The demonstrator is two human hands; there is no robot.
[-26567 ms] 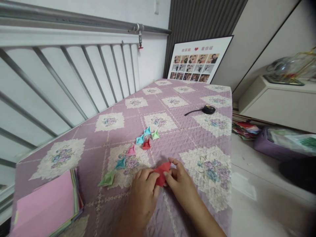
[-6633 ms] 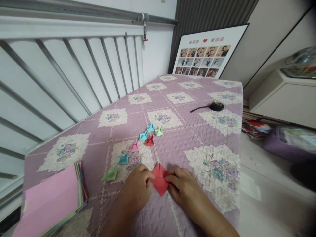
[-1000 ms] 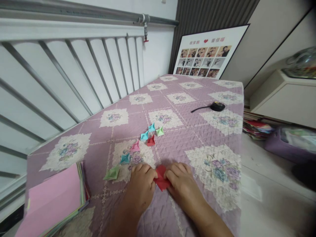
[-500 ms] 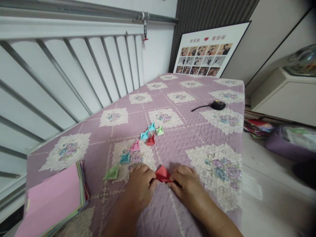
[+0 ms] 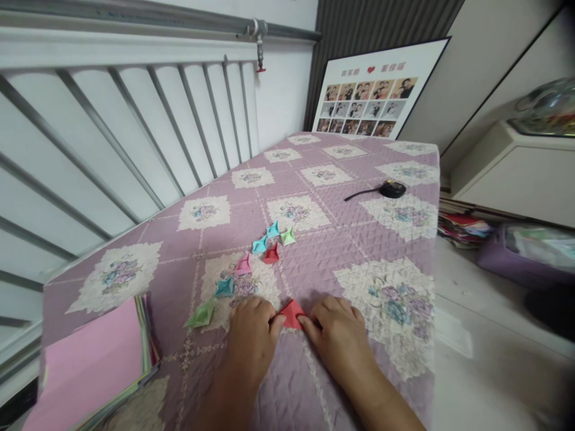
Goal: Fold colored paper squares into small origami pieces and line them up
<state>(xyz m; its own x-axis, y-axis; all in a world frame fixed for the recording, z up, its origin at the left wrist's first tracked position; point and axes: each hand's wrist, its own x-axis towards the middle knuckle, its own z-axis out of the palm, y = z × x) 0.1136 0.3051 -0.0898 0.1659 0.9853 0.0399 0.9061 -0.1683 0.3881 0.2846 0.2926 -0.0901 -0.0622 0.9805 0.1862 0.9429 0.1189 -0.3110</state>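
Observation:
A small folded red paper [image 5: 291, 312] lies on the purple quilted cover [image 5: 314, 257] near its front edge. My left hand [image 5: 251, 341] pinches the paper's left side with curled fingers. My right hand [image 5: 336, 338] presses its right side, fingers also curled down onto it. Only the paper's upper triangle shows between the two hands. Just beyond the hands lie several small folded paper shapes: a green one [image 5: 200, 313], a teal one [image 5: 224, 287], a pink one [image 5: 244, 264], a red one [image 5: 271, 254], blue ones [image 5: 259, 244] and a pale green one [image 5: 287, 236].
A stack of coloured paper sheets with pink on top [image 5: 90, 365] sits at the front left. A black tape measure [image 5: 392, 189] lies far right on the cover. A white railing [image 5: 112, 137] runs along the left; a photo board [image 5: 372, 90] leans at the back. Boxes and papers crowd the floor at right.
The red paper has been folded smaller and flatter than a second ago. Both hands have closed in on it and press it onto the cover. The view has shifted slightly.

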